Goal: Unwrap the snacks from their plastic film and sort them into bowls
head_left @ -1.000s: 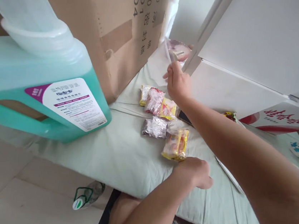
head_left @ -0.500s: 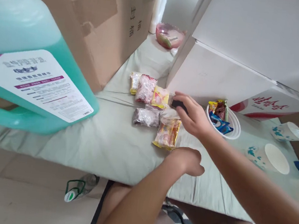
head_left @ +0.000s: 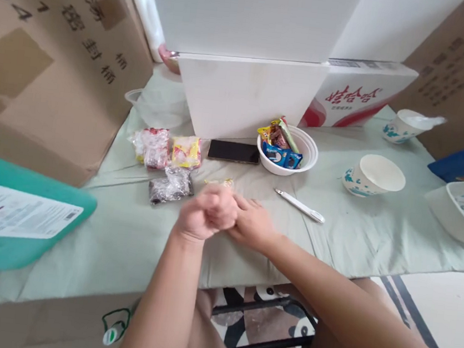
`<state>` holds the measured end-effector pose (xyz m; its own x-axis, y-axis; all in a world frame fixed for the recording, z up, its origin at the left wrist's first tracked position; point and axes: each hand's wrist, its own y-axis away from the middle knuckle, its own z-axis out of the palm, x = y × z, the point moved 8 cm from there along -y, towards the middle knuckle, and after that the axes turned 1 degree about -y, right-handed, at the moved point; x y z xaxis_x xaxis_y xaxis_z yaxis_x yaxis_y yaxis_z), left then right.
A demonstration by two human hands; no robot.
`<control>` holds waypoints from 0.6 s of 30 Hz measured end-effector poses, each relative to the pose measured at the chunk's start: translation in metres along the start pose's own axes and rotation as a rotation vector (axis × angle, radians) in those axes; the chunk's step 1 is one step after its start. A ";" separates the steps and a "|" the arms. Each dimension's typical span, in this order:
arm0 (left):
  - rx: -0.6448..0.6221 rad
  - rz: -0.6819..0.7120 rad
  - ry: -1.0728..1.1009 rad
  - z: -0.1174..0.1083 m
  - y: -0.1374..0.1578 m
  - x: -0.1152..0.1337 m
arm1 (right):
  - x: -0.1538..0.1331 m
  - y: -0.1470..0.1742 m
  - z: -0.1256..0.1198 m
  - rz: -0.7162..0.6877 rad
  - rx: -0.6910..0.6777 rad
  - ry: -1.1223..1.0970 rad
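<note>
My left hand [head_left: 206, 211] is closed in a fist above the cloth; whether anything is inside it is hidden. Against it, on the right, lies my right hand [head_left: 254, 223], palm down with its fingers stretched out and the tips partly covered. Just behind both hands, the edge of a yellow snack packet [head_left: 227, 183] shows. To the left lie a dark plastic-wrapped packet [head_left: 171, 186], a red and white wrapped packet [head_left: 153, 147] and a yellow and pink packet [head_left: 186, 151]. A black phone [head_left: 234, 152] rests flat behind them.
A white bowl [head_left: 311, 158] holds several wrapped snacks. A white utility knife [head_left: 300, 206] lies right of my hands. Paper cups [head_left: 376, 176] stand farther right. White cartons [head_left: 251, 95] line the back; a cardboard box [head_left: 72, 66] and a green-liquid jug [head_left: 22, 211] flank the left.
The view has swung to the right. My right hand has come back from the phone to beside my left hand. My left fist now sits in front of the yellow packet, largely covering it.
</note>
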<state>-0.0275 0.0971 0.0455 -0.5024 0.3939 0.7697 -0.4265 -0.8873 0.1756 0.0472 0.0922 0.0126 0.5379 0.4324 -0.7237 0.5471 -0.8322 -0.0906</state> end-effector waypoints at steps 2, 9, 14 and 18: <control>0.325 0.114 0.076 -0.030 -0.002 0.015 | 0.010 0.016 -0.013 -0.021 0.028 0.029; 0.741 0.115 -0.077 -0.064 -0.014 -0.005 | 0.069 0.051 -0.049 0.271 0.275 -0.375; 0.734 0.307 -0.483 -0.055 -0.016 0.032 | 0.067 0.041 -0.054 0.276 0.296 -0.310; 0.940 0.531 -0.709 -0.077 -0.020 0.123 | 0.063 0.039 -0.054 0.228 0.266 -0.333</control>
<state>-0.1391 0.1815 0.0892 0.1840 -0.0130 0.9828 0.5369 -0.8362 -0.1115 0.1371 0.1055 -0.0003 0.3666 0.1295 -0.9213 0.2327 -0.9716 -0.0439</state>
